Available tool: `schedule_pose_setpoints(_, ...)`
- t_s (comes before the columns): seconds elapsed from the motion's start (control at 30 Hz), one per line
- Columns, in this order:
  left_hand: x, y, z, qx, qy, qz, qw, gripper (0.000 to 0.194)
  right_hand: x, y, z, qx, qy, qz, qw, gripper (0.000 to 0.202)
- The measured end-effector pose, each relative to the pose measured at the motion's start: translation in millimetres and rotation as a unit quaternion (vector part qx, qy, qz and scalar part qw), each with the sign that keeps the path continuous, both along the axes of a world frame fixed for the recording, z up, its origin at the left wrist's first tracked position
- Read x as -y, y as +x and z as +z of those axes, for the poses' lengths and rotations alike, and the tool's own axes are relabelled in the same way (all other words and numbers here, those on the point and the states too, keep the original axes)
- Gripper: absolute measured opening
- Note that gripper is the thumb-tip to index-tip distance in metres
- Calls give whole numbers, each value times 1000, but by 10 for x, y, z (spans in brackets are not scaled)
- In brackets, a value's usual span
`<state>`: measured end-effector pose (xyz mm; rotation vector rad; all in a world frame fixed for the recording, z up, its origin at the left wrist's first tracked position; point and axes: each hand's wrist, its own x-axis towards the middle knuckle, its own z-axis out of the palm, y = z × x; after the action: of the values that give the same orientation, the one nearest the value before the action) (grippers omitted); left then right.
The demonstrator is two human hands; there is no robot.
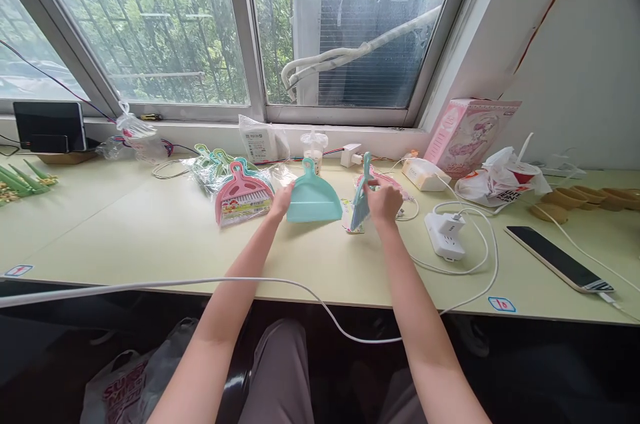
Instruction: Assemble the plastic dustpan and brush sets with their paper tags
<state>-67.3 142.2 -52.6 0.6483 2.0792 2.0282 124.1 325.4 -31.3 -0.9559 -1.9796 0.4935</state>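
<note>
My left hand (283, 200) is closed on the left edge of a small turquoise dustpan (314, 201), which stands tilted up with its handle at the top. In my right hand (384, 199) is a small turquoise hand brush (362, 203), its handle up and its bluish bristles pointing down. Behind the brush lies a printed card (353, 216) on the table. Left of my left hand, a pink dustpan and brush set (244, 194) with a printed label lies on a pile of wrapped sets (209, 167).
A power strip (444, 236) with a plug and looping white cable sits to the right, near a phone (557, 257). A drink cup (314, 147), white packet (261, 143) and pink box (470, 134) stand along the window. Another white cable (280, 280) crosses before my forearms.
</note>
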Motion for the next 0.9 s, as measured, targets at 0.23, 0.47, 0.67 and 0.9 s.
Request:
schedule_pose_setpoints(0.23,15,52,-8,-156,-172,69,970,21,-33,-114,-201,188,35,0,981,18)
schedule_pose_setpoints(0.47,35,71,-54,-251,-287,24,924,11,30,-57,-101,152,83,-26,985,21)
schedule_pose_setpoints(0.67,54,66,-114,-305,-402,7,863,19,262,19,128,213,76,-32,973,26)
schedule_pose_setpoints(0.9,79,66,-70,-335,-454,52,824,28,108,-18,-47,349,-41,14,936,28)
